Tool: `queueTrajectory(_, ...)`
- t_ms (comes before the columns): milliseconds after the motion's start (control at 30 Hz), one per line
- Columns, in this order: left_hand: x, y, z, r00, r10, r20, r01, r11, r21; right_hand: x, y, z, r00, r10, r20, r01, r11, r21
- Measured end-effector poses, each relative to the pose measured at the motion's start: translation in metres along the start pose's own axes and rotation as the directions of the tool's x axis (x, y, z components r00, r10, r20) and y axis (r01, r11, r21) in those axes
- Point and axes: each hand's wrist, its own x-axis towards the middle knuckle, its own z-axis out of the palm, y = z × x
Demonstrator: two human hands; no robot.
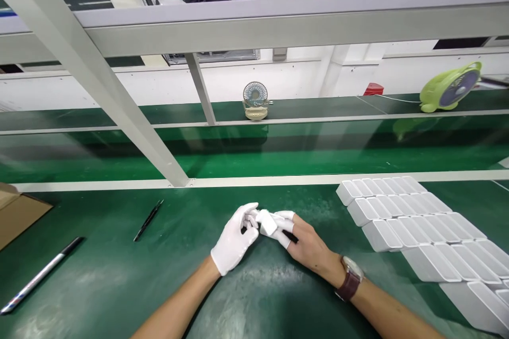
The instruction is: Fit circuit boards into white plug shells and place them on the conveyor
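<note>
Over the green table, a small white object [267, 222] sits between my two hands, near the middle of the view. My left hand [235, 239], in a full white glove, has its fingers curled and the tips close to the object's left side; what they pinch, if anything, is too small to make out. My right hand [299, 235] wears white coverings on its fingers and grips the small white object from the right. A watch with a dark red strap is on my right wrist.
Rows of white trays [433, 228] stand at the right. Black tweezers [148, 220], a long silver tube [42, 275] and a cardboard box [19, 214] lie at the left. A metal frame [131, 116] crosses above the table; two fans stand behind it.
</note>
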Motion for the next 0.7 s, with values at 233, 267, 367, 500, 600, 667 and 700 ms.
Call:
queueTrajectory(233, -0.007, 0.015, 0.019, 0.997, 0.076, 0.023, -0.079, 0.896, 0.438, 0.003, -0.01, 0.009, 0.836, 0.479, 0.267, -0.497, 0.457, 0.737)
queueTrajectory(267, -0.008, 0.015, 0.021, 0.996, 0.087, 0.015, -0.085, 0.885, 0.457, 0.003, -0.011, 0.01, 0.83, 0.476, 0.29, -0.509, 0.437, 0.741)
queueTrajectory(367, -0.009, 0.013, 0.021, 0.993, 0.116, 0.017, -0.109, 0.865, 0.489, 0.001, -0.012, 0.012, 0.824, 0.474, 0.312, -0.525, 0.429, 0.735)
queueTrajectory(500, -0.01, 0.01, 0.019, 0.988, 0.153, 0.035, -0.149, 0.846, 0.512, 0.001, -0.011, 0.011, 0.818, 0.473, 0.327, -0.532, 0.406, 0.743)
queueTrajectory(600, -0.01, 0.01, 0.019, 0.98, 0.192, 0.043, -0.186, 0.833, 0.521, 0.001, -0.011, 0.011, 0.82, 0.461, 0.34, -0.536, 0.407, 0.74)
queueTrajectory(667, -0.01, 0.01, 0.019, 0.975, 0.218, 0.05, -0.212, 0.826, 0.522, 0.001, -0.011, 0.011, 0.819, 0.46, 0.343, -0.544, 0.433, 0.719)
queueTrajectory(700, -0.01, 0.01, 0.019, 0.972, 0.229, 0.054, -0.223, 0.823, 0.522, 0.001, -0.01, 0.012, 0.818, 0.462, 0.342, -0.549, 0.449, 0.705)
